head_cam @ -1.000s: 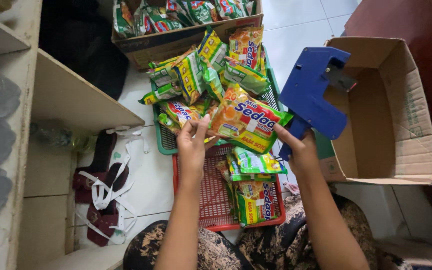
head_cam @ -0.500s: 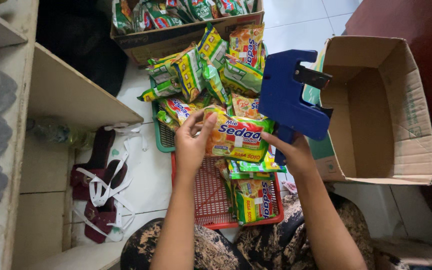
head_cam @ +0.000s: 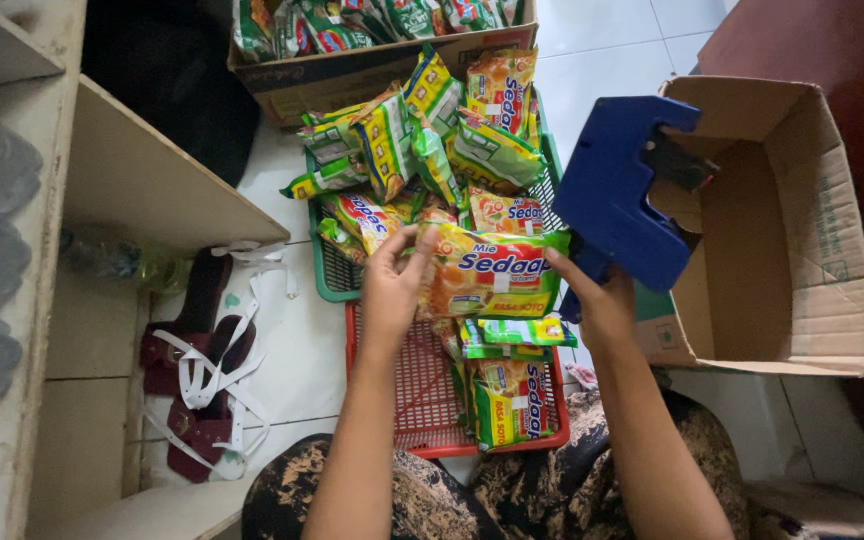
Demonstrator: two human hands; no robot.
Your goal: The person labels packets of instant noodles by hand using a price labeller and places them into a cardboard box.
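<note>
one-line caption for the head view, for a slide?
Left hand and right hand hold a noodle packet over a red basket; the right also grips a blue price-label gun.

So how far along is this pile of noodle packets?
Looks early. Done: a few packets lie in the red basket. In hand: the left hand holds a yellow packet while the right hand holds the blue label gun. Left: a heap fills the green basket, and more sit in the carton behind.
</note>
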